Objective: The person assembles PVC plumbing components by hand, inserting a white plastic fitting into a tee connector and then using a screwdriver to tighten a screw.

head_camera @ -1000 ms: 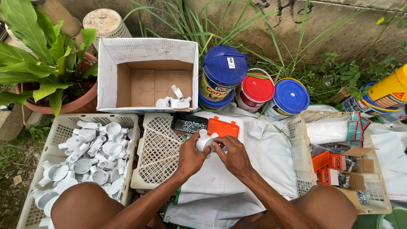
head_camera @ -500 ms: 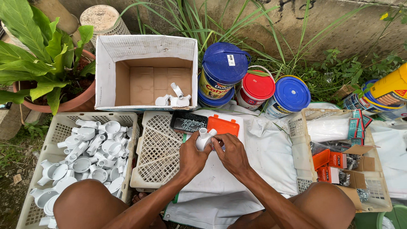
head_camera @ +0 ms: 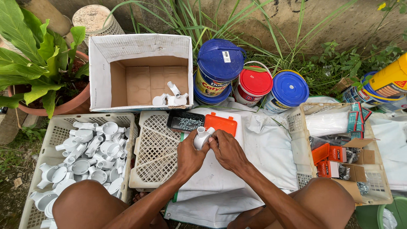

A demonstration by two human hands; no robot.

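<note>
Both of my hands meet at the centre of the view over a white cloth [head_camera: 271, 157]. My left hand [head_camera: 189, 154] grips a white plastic conduit fitting [head_camera: 202, 136] with round outlets. My right hand [head_camera: 227, 149] presses its fingertips against the right side of the same fitting. Just beyond the fitting lies a small black tray of screws [head_camera: 185, 122] beside an orange lid [head_camera: 220, 123]. Whether a screw is between my right fingers is hidden.
A cream crate [head_camera: 51, 144] at left holds several white fittings [head_camera: 91, 150]. An open cardboard box [head_camera: 140, 74] behind holds three more fittings [head_camera: 170, 97]. An upturned crate [head_camera: 152, 148] sits under my left hand. Paint cans [head_camera: 254, 82] stand behind, a crate of small boxes [head_camera: 343, 157] at right, a potted plant [head_camera: 34, 63] at left.
My hands have stayed in place, with only small finger shifts on the fitting.
</note>
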